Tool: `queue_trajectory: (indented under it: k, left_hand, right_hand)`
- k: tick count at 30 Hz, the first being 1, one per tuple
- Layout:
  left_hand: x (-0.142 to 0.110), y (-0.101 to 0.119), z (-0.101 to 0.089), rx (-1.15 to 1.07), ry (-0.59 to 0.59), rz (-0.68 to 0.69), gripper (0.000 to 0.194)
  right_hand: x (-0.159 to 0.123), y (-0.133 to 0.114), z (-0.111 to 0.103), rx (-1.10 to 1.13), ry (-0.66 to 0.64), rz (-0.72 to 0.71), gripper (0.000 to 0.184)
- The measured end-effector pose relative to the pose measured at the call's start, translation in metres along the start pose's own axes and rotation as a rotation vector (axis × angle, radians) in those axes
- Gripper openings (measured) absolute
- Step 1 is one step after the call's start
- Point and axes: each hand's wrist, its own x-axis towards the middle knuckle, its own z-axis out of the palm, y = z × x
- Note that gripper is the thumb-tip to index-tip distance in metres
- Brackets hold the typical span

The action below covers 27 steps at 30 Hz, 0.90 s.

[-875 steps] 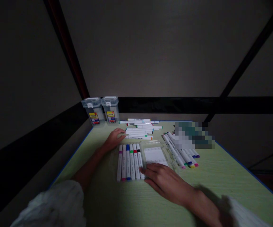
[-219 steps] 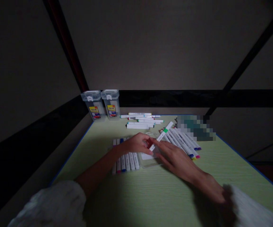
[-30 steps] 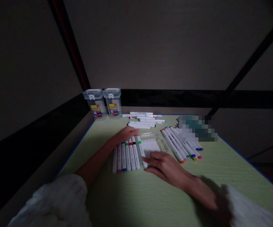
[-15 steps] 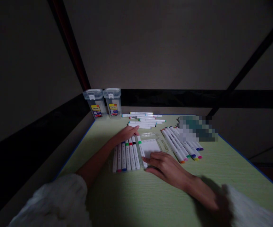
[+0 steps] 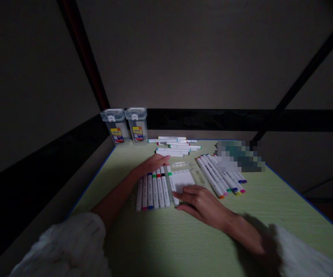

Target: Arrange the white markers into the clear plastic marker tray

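Observation:
A white marker with a green band point(image 5: 170, 179) lies lengthwise in a clear plastic case point(image 5: 172, 188). My left hand point(image 5: 154, 163) reaches over the far ends of the markers, its fingers closed at the top of this marker. At its near end, the index finger and thumb of my right hand point(image 5: 202, 201) grip it. Left of it, several white markers point(image 5: 156, 192) stand side by side in a row, with blue, green, red and black bands. The left fingertips are partly hidden.
Loose white markers point(image 5: 178, 146) are heaped at the back. More markers point(image 5: 212, 177) lie fanned out on the right, beside a pixelated green object point(image 5: 238, 156). Two clear lidded boxes point(image 5: 115, 129) with yellow labels stand at the back left. The table point(image 5: 160, 246) has blue edges.
Both hands stay at the two ends of the green-banded marker. The whole view has shifted very slightly; nothing else visibly differs.

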Motion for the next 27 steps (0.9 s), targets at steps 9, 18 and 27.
queue_trajectory:
  k: [9, 18, 27]
  left_hand:
    - [0.0009, -0.0023, -0.0006, 0.061, -0.032, 0.082, 0.043]
    - [0.0024, -0.0040, 0.0002, 0.113, -0.034, 0.142, 0.041]
    - [0.0025, -0.0059, -0.0007, 0.090, -0.046, 0.116, 0.042]
  right_hand:
    - [0.0001, 0.0005, 0.0012, 0.010, 0.027, -0.014, 0.037]
    - [0.0006, 0.0004, -0.0005, -0.012, 0.017, -0.026, 0.038]
    - [-0.0005, -0.0003, 0.0002, -0.022, 0.033, -0.038, 0.037]
